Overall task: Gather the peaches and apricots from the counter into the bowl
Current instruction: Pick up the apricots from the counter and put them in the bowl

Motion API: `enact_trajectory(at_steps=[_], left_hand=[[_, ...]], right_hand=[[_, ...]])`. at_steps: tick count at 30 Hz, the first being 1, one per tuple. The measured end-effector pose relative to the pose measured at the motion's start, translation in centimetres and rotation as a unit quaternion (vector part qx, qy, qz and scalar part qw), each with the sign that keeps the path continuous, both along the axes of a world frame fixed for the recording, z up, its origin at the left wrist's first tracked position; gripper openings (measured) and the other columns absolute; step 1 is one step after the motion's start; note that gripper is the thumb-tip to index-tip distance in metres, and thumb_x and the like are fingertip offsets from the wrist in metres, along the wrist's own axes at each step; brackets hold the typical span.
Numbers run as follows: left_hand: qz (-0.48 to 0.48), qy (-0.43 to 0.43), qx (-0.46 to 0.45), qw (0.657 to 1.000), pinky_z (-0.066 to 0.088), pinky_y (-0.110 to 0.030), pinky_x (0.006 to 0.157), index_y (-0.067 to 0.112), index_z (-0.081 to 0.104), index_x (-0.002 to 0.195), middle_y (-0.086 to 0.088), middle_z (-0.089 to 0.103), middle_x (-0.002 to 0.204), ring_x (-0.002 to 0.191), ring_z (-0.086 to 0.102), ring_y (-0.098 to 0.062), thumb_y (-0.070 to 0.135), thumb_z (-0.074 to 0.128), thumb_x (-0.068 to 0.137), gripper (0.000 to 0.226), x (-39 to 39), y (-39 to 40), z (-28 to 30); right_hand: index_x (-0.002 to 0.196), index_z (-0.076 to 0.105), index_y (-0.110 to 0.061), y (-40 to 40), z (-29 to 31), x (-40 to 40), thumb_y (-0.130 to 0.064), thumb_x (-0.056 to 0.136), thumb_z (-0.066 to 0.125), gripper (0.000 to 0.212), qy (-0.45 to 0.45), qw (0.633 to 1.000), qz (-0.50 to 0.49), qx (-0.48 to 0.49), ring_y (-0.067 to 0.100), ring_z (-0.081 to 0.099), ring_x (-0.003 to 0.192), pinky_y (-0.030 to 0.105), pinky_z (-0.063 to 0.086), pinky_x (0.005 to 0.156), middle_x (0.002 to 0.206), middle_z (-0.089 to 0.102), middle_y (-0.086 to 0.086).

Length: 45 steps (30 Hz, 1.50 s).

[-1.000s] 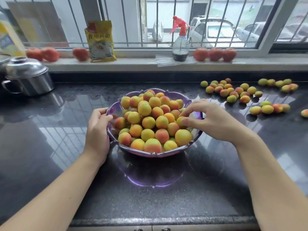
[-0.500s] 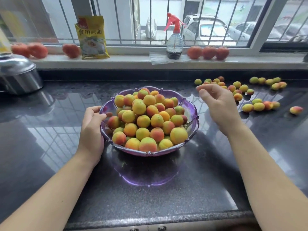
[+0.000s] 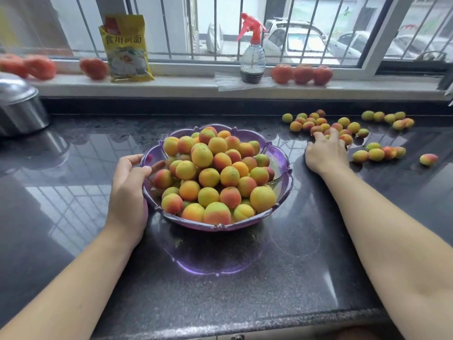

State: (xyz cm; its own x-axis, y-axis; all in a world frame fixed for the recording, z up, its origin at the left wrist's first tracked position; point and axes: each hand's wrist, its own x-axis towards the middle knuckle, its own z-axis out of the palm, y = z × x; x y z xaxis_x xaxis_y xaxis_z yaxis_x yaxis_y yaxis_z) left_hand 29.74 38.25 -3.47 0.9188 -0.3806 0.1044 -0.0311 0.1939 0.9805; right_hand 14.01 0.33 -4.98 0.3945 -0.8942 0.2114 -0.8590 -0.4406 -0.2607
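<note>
Looking down from the head camera: a purple bowl (image 3: 282, 185) at the middle of the dark counter (image 3: 220, 290), heaped with peaches and apricots (image 3: 215, 175). Left hand (image 3: 128, 190) against the bowl's left rim, thumb and fingers curled round it, fingertips showing through the tinted wall. Right hand (image 3: 326, 153) palm down to the right of the bowl, fingers reaching onto the near edge of a loose fruit cluster (image 3: 318, 123) at the counter's back right; whether anything is actually pinched there, impossible to tell, fingertips hidden among the fruit. More fruit further right: a short row (image 3: 387, 118) near the back edge, another small group (image 3: 378, 153) just beside the right hand, one single piece (image 3: 428, 159) beyond. Along the windowsill, red tomatoes (image 3: 302, 74), a spray bottle (image 3: 252, 55) and a yellow packet (image 3: 126, 49). Far left, a metal pot (image 3: 20, 106), partly cut off.
</note>
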Motion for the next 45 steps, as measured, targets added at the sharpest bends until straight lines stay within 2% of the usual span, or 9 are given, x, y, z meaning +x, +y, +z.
enact_trajectory(at_steps=[6, 9, 14, 18, 21, 25, 29, 36, 45], left_hand=[[0.008, -0.006, 0.001, 1.0, 0.058, -0.022, 0.062, 0.019, 0.058, 0.107, 0.0, 0.07, 0.093, 0.074, 0.071, -0.003, 0.013, 0.049, 0.103, 0.012, 0.2, -0.1, -0.2], [0.003, -0.007, 0.001, 1.0, 0.059, -0.023, 0.063, 0.017, 0.059, 0.109, -0.001, 0.071, 0.092, 0.077, 0.072, -0.006, 0.019, 0.053, 0.097, 0.013, 0.3, -0.1, -0.1], [0.007, -0.011, 0.015, 1.0, 0.058, -0.025, 0.064, 0.018, 0.059, 0.109, -0.002, 0.073, 0.095, 0.079, 0.073, -0.008, 0.016, 0.05, 0.102, 0.012, 0.2, 0.1, -0.1], [0.007, -0.004, 0.018, 1.0, 0.058, -0.023, 0.061, 0.017, 0.059, 0.109, 0.002, 0.074, 0.088, 0.075, 0.074, -0.006, 0.01, 0.047, 0.105, 0.015, 0.1, 0.2, 0.0], [0.008, -0.006, 0.019, 1.0, 0.059, -0.023, 0.06, 0.016, 0.06, 0.111, 0.004, 0.076, 0.086, 0.076, 0.075, -0.006, 0.009, 0.047, 0.105, 0.016, 0.0, 0.2, 0.1], [0.005, -0.007, 0.019, 1.0, 0.058, -0.02, 0.059, 0.016, 0.059, 0.11, 0.012, 0.078, 0.079, 0.075, 0.075, -0.005, 0.008, 0.046, 0.106, 0.016, -0.1, 0.1, 0.2], [0.001, -0.009, 0.017, 1.0, 0.058, -0.019, 0.058, 0.014, 0.058, 0.113, 0.012, 0.078, 0.079, 0.074, 0.075, -0.004, 0.009, 0.045, 0.107, 0.016, -0.2, 0.1, 0.3], [0.005, -0.006, 0.009, 1.0, 0.056, -0.019, 0.057, 0.016, 0.059, 0.108, 0.008, 0.078, 0.079, 0.074, 0.075, -0.005, 0.007, 0.045, 0.106, 0.017, -0.3, 0.0, 0.4], [0.003, -0.012, 0.013, 1.0, 0.057, -0.019, 0.057, 0.016, 0.058, 0.11, 0.013, 0.078, 0.077, 0.072, 0.075, -0.003, 0.009, 0.044, 0.107, 0.016, -0.4, 0.0, 0.4]], right_hand=[[0.134, 0.059, -0.005, 0.0, 0.0, -0.1, -0.021, 0.099, 0.042, 0.042, -0.035, 0.999, -0.003, -0.024, 0.042, 0.043, 0.13, 0.05, 0.04, 0.108, 0.15, 0.035, 0.015], [0.134, 0.062, -0.011, 0.9, 0.1, -0.8, -0.005, 0.096, 0.048, 0.041, -0.128, 0.988, 0.034, -0.075, 0.043, 0.05, 0.122, 0.048, 0.043, 0.104, 0.139, 0.047, 0.018], [0.131, 0.066, -0.015, 3.3, 2.0, -1.6, -0.022, 0.098, 0.063, 0.034, -0.273, 0.956, 0.103, -0.035, 0.03, 0.062, 0.112, 0.04, 0.049, 0.101, 0.124, 0.068, 0.013], [0.12, 0.067, -0.023, 6.9, 5.1, -1.5, -0.034, 0.095, 0.069, 0.027, -0.413, 0.884, 0.204, 0.078, 0.023, 0.071, 0.092, 0.041, 0.059, 0.087, 0.099, 0.072, 0.002], [0.115, 0.067, -0.021, 9.8, 6.9, -1.7, -0.029, 0.096, 0.069, 0.021, -0.373, 0.873, 0.297, 0.097, 0.014, 0.07, 0.095, 0.031, 0.057, 0.086, 0.099, 0.072, -0.004], [0.111, 0.07, -0.022, 11.7, 7.5, -1.5, -0.031, 0.097, 0.066, 0.018, -0.258, 0.889, 0.362, 0.109, 0.005, 0.065, 0.1, 0.024, 0.055, 0.089, 0.102, 0.07, -0.011], [0.11, 0.073, -0.023, 11.9, 7.5, -1.6, -0.037, 0.098, 0.063, 0.021, -0.188, 0.901, 0.375, 0.112, 0.011, 0.061, 0.106, 0.039, 0.053, 0.095, 0.104, 0.07, -0.01], [0.096, 0.074, -0.033, 11.9, 7.3, -1.4, -0.042, 0.094, 0.066, 0.012, -0.136, 0.902, 0.392, 0.121, 0.01, 0.056, 0.108, 0.049, 0.048, 0.099, 0.098, 0.066, -0.02], [0.091, 0.078, -0.029, 12.0, 6.9, -0.8, -0.047, 0.093, 0.061, 0.025, -0.154, 0.913, 0.363, 0.106, 0.014, 0.049, 0.109, 0.041, 0.044, 0.096, 0.106, 0.062, -0.009]])
